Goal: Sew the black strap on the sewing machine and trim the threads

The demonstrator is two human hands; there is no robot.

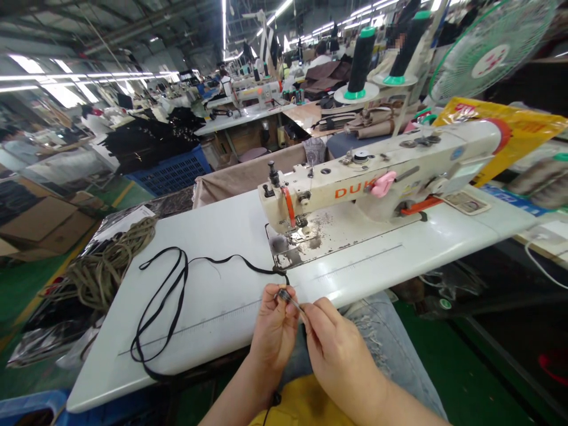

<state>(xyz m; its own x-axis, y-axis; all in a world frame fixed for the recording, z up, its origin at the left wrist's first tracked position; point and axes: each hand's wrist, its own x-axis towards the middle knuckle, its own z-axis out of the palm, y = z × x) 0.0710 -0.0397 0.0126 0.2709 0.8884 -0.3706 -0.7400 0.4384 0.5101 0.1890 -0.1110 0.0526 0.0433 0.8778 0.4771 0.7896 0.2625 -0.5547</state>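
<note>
My left hand (275, 328) is closed, pinching a small dark piece (284, 294) at the end of a long narrow black strap. From there the black strap (183, 281) runs left across the white table (217, 228) and lies in loose loops, one part hanging past the front edge. My right hand (337, 343) is closed around a thin, pale metal-looking rod (296, 305), whose tip meets the dark piece between the left fingers. What kind of tool the rod is I cannot make out. Just behind the hands stands a white sewing machine (328, 177).
Bundled olive cords (118, 251) lie at the table's left end. Black thread cones (361, 62) and a green fan (488, 56) stand behind the machine. A blue crate (168, 171) of black fabric sits back left. Other people work farther off.
</note>
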